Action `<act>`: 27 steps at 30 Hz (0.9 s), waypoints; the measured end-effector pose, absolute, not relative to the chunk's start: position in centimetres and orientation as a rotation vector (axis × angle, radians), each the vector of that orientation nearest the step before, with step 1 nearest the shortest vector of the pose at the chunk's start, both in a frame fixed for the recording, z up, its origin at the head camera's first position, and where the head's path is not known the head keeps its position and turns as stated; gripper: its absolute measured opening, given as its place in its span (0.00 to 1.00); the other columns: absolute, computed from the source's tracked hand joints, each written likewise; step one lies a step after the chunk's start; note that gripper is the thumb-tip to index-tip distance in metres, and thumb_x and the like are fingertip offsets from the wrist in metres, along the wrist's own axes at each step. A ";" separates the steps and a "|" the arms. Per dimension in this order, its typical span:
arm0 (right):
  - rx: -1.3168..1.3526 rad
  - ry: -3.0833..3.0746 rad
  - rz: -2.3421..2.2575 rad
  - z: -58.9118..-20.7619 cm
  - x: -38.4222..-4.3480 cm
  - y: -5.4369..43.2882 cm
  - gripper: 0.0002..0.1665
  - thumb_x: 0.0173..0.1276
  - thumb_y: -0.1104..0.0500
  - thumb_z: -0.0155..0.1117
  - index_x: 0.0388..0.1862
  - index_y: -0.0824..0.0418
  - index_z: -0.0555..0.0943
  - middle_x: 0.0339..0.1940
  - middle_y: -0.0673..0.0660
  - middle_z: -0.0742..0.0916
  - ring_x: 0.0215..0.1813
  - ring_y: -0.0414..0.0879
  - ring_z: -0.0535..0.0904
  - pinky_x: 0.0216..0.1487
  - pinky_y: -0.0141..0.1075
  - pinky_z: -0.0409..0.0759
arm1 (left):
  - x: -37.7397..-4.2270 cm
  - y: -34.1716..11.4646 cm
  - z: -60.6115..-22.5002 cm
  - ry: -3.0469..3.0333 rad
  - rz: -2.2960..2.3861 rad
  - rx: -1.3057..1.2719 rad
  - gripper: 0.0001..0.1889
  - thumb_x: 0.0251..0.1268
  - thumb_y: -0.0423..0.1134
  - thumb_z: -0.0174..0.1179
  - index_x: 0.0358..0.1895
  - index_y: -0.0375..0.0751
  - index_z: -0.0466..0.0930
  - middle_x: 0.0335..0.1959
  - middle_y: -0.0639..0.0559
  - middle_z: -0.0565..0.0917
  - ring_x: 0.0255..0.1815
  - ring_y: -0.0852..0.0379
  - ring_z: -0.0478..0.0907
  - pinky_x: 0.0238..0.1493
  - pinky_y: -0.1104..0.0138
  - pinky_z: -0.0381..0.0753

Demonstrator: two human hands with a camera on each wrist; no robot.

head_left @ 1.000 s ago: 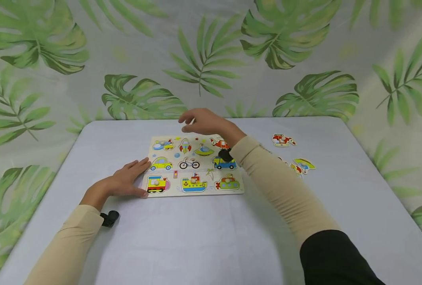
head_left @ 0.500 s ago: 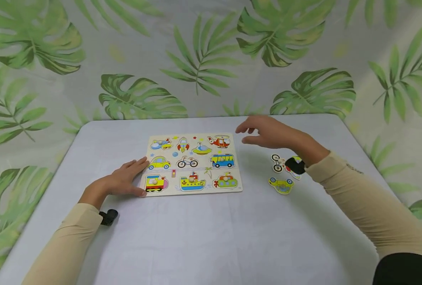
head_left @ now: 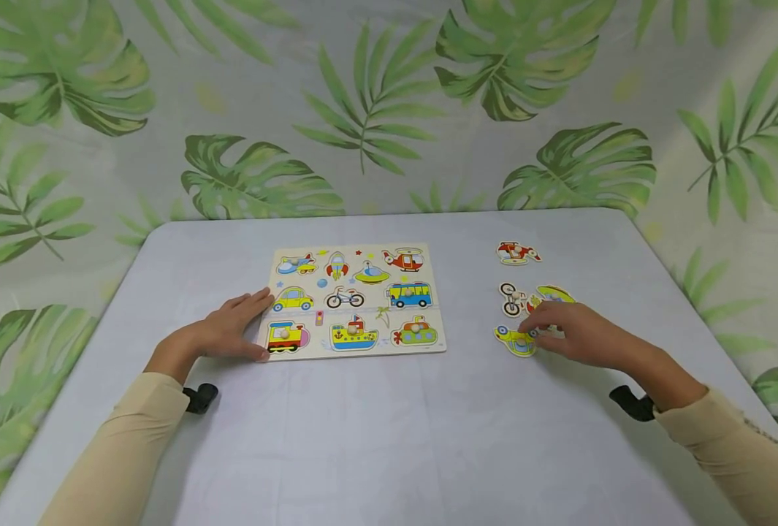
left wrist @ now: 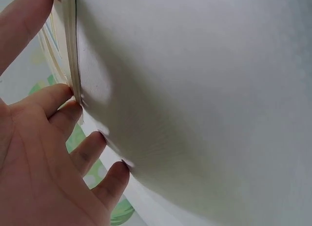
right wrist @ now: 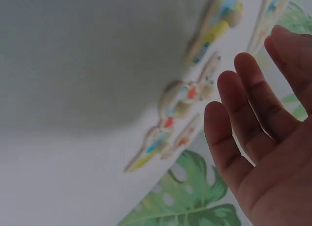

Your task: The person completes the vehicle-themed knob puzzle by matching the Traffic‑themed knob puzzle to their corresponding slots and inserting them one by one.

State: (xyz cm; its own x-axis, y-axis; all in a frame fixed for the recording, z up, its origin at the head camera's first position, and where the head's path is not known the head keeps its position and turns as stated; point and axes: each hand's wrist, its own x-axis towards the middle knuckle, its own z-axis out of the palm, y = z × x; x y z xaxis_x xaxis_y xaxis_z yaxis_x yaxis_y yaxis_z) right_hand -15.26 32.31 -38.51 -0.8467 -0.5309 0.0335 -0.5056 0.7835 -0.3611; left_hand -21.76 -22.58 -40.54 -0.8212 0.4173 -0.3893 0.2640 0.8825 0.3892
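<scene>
A wooden knob puzzle board (head_left: 319, 343) with printed vehicles lies on the table. My left hand (head_left: 231, 329) rests along its left edge, fingers spread. In the left wrist view, fingertips and thumb touch the board's edge (left wrist: 72, 50). To the right of the board, my right hand (head_left: 576, 332) hovers over a yellow car puzzle piece (head_left: 515, 342), which lies upside down relative to me. Its fingertips are close to the car's knob. The right wrist view shows the right hand's fingers (right wrist: 236, 104) loosely extended and apart from the car piece (right wrist: 214, 26).
Beyond the car lie a bicycle piece (head_left: 510, 299), a flying-saucer piece (head_left: 555, 294) and a partly hidden rocket piece (head_left: 532, 302). A red helicopter piece (head_left: 519, 253) sits farther back. A leaf-patterned cloth (head_left: 375, 109) hangs behind the white table (head_left: 362, 438).
My right hand has moved from above the board's far edge rightward and toward me, down to the car piece. My left hand has stayed at the board's left edge.
</scene>
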 end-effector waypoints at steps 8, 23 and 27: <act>-0.806 2.858 -0.475 -40.1 -15.2 32.0 0.15 0.60 0.65 0.72 0.45 0.51 0.88 0.44 0.44 0.87 0.46 0.45 0.82 0.48 0.39 0.81 | -21.8 -22.7 -40.7 2.576 0.441 0.479 0.55 0.54 0.53 0.71 0.80 0.43 0.47 0.83 0.42 0.45 0.80 0.30 0.41 0.72 0.30 0.53; -0.914 2.891 -0.348 -40.8 -16.0 30.8 0.08 0.61 0.62 0.72 0.39 0.52 0.88 0.37 0.44 0.85 0.40 0.39 0.79 0.42 0.34 0.80 | -21.6 -22.5 -40.8 2.581 0.450 0.485 0.55 0.54 0.52 0.71 0.80 0.41 0.47 0.83 0.41 0.45 0.80 0.30 0.41 0.72 0.30 0.52; -0.852 2.919 -0.358 -40.5 -15.8 30.3 0.05 0.62 0.59 0.71 0.38 0.51 0.88 0.36 0.43 0.86 0.38 0.37 0.78 0.39 0.33 0.78 | -21.7 -22.5 -40.7 2.584 0.453 0.487 0.55 0.54 0.52 0.72 0.80 0.41 0.47 0.83 0.41 0.45 0.80 0.30 0.41 0.72 0.29 0.51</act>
